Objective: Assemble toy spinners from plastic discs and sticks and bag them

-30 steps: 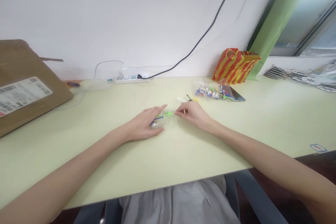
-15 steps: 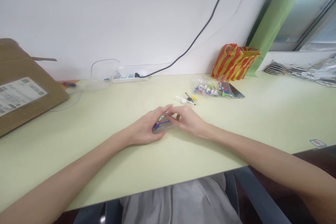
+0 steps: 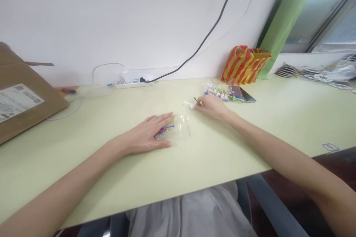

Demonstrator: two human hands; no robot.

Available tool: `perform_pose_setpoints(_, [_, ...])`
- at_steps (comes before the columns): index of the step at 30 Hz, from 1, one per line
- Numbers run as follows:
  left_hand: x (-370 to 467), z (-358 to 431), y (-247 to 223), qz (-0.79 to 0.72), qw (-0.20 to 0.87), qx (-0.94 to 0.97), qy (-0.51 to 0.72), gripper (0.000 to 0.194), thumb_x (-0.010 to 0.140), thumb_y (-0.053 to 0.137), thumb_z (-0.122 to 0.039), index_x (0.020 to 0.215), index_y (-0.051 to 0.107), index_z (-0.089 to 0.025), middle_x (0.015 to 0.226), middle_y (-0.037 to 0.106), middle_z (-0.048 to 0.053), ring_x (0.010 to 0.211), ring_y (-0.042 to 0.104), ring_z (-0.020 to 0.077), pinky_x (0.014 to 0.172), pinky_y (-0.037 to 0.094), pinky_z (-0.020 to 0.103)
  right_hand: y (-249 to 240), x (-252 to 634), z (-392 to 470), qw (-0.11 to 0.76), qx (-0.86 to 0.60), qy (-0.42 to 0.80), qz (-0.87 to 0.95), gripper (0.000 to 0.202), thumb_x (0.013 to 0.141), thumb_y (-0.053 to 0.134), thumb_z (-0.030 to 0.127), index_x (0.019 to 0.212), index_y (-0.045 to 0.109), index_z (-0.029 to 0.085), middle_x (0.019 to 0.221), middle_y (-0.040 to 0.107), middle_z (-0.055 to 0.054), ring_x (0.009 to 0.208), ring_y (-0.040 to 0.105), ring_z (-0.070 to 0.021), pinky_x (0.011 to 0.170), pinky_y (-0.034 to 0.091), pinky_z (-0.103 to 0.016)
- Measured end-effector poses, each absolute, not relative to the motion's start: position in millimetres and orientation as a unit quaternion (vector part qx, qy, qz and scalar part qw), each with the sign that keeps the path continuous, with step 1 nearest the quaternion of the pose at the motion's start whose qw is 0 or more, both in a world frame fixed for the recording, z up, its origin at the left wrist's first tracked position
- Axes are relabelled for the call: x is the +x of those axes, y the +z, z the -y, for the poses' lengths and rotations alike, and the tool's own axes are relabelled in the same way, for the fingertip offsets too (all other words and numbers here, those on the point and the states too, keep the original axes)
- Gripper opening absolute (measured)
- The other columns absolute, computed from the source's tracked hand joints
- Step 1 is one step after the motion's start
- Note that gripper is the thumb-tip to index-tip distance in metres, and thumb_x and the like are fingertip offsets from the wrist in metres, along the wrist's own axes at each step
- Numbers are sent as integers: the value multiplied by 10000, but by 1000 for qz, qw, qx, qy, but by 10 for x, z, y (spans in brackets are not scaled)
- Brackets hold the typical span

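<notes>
My left hand (image 3: pixel 150 131) lies flat with its fingers stretched out over a clear plastic bag (image 3: pixel 182 127). Inside the bag are small plastic pieces, among them a thin blue stick (image 3: pixel 168 127) and something red, partly hidden under the hand. My right hand (image 3: pixel 213 106) is farther back on the table, its fingers bent together in a pinch at a few loose pieces. A white stick-like piece (image 3: pixel 188 104) and the tip of a dark stick (image 3: pixel 195 99) show beside the fingertips. What sits between those fingers is hidden.
Behind my right hand lies another clear bag of colourful pieces (image 3: pixel 219 91), next to a phone (image 3: pixel 247 95). A red-and-yellow striped bag (image 3: pixel 244 64) stands against the wall. A power strip (image 3: pixel 135 83) with a black cable is at the back, a cardboard box (image 3: pixel 25 92) at left.
My right hand has let go of the clear bag and moved back and right to the loose pieces. My left hand has flattened from its curled grip onto the bag.
</notes>
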State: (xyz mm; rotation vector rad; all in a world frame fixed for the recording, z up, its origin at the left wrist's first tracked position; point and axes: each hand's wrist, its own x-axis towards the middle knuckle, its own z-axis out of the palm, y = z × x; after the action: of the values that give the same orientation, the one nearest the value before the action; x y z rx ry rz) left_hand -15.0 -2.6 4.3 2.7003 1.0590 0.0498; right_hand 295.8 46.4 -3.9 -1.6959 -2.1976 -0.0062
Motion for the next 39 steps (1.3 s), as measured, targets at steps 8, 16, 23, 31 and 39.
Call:
perform_pose_setpoints(8, [-109, 62, 77, -353, 137, 925, 26, 749, 1023, 367, -664, 1647, 247, -267, 1691, 321, 62, 1537, 319, 314, 1248, 261, 462, -44, 2889, -436, 202, -534, 45, 820, 110, 903, 665, 266, 846, 717, 188, 788, 663, -31, 705, 578, -159, 642, 323, -271])
perform_pose_setpoints(16, [-218, -69, 30, -392, 145, 907, 51, 765, 990, 438, -681, 1596, 348, -222, 1619, 432, 96, 1475, 401, 326, 1207, 331, 442, 212, 3013, -302, 308, -398, 126, 855, 105, 918, 597, 206, 873, 689, 188, 909, 692, -40, 803, 614, -164, 710, 414, -267])
perform_pose_setpoints(23, [-297, -131, 15, -390, 155, 906, 60, 718, 1011, 408, -655, 1599, 340, -249, 1628, 420, 87, 1486, 385, 322, 1212, 319, 453, 229, 2910, -171, 182, -393, 183, 882, 141, 916, 568, 129, 868, 690, 183, 701, 704, 16, 594, 562, -111, 616, 349, -242])
perform_pose_setpoints(31, [-281, -136, -29, -385, 155, 907, 68, 823, 936, 532, -698, 1596, 343, -245, 1616, 434, 99, 1474, 402, 343, 1179, 368, 439, 49, 2571, -7, 217, -439, 101, 866, 97, 1012, 589, 264, 939, 616, 206, 664, 658, 24, 599, 518, -126, 613, 271, -247])
perform_pose_setpoints(39, [-274, -137, -55, -378, 156, 910, 74, 825, 925, 560, -687, 1588, 350, -244, 1609, 436, 105, 1480, 388, 346, 1194, 356, 459, -94, 2421, 38, 236, -366, 131, 891, 123, 959, 665, 210, 853, 706, 164, 812, 711, -32, 713, 585, -137, 669, 349, -254])
